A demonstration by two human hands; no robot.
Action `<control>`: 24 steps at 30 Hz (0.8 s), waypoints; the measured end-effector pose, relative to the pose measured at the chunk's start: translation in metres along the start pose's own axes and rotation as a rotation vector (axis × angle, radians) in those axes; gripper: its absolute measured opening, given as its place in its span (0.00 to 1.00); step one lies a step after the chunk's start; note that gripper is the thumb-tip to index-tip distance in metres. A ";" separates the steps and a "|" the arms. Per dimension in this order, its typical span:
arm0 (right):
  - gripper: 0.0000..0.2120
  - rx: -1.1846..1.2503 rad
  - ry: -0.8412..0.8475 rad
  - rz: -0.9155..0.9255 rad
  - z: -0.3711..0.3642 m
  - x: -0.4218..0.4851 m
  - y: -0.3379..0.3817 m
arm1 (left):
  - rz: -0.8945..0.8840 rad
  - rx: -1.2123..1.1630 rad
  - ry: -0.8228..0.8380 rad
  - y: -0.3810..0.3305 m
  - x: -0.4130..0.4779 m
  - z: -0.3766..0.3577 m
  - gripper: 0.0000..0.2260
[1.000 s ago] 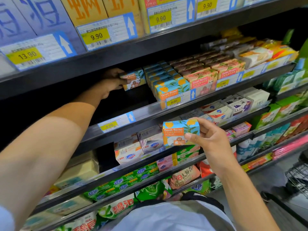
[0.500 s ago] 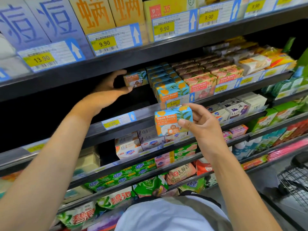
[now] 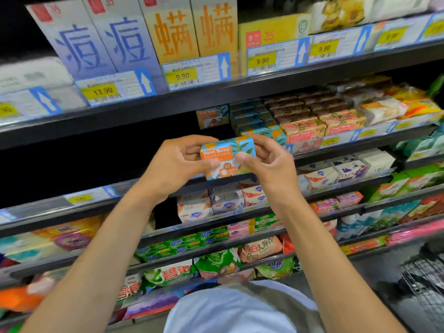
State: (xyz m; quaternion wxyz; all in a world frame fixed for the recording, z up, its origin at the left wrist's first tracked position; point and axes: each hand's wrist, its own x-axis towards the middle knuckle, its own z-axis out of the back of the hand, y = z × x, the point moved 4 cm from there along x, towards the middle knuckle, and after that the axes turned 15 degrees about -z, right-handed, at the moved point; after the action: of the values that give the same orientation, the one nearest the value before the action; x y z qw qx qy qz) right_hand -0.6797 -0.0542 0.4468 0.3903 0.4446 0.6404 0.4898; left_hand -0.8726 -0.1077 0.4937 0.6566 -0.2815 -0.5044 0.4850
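A blue and orange Goat Soap box (image 3: 228, 156) with a leaf print is held up in front of the shelves, label towards me. My left hand (image 3: 175, 164) grips its left end, thumb on the front. My right hand (image 3: 266, 162) pinches its right end, thumb on the front and fingers curled over the top. Behind it, a single matching soap box (image 3: 211, 116) stands alone on the dark shelf, to the left of a row of the same boxes (image 3: 254, 121).
Black shelf edges (image 3: 216, 94) with yellow price tags run across the view. Pink Goat Soap boxes (image 3: 302, 132) sit right of the blue row. Lower shelves hold several soap bars and green packets (image 3: 187, 241). A wire basket (image 3: 425, 282) is at the bottom right.
My left hand left the lone box on the shelf and came down to grip the left end of the box my right hand holds. That box rose a little.
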 end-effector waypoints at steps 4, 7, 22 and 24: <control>0.13 -0.237 -0.085 0.160 0.005 0.003 0.014 | 0.017 -0.064 -0.061 0.007 0.017 0.017 0.17; 0.15 -0.500 -0.240 0.330 0.020 0.008 0.011 | 0.019 0.004 -0.072 0.019 0.034 0.033 0.17; 0.26 -1.168 -0.403 0.699 0.029 0.035 -0.022 | -0.021 0.330 0.034 0.087 0.124 0.041 0.17; 0.26 -1.160 -0.404 0.697 0.029 0.036 -0.023 | -0.018 0.311 0.022 0.095 0.131 0.040 0.17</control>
State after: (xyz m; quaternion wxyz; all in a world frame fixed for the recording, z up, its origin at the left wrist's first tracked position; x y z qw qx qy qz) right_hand -0.6671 -0.0147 0.4160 0.4957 0.4264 0.0115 0.7565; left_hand -0.9409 0.0431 0.4768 0.7019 -0.1772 -0.4186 0.5484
